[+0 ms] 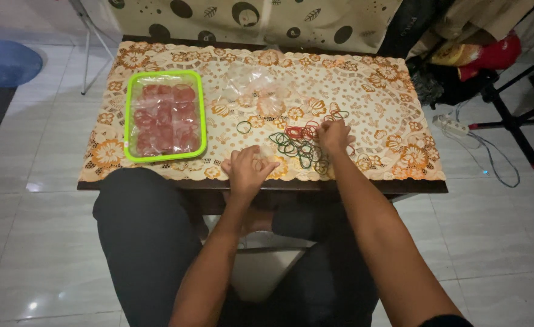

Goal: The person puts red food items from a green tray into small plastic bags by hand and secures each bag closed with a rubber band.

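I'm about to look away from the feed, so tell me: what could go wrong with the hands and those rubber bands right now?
The rubber bands lie in a tangled pile under the right hand, so one pull may drag several along. The left hand and part of the pile sit close to the near edge of the table; loose bands could slip to the floor. The clear plastic bags are light and lie loose, and a passing arm might sweep them away.

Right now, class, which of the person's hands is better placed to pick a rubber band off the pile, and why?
The right hand, probably: its fingers already touch the rubber bands. The left hand rests nearer the table edge, beside the pile.
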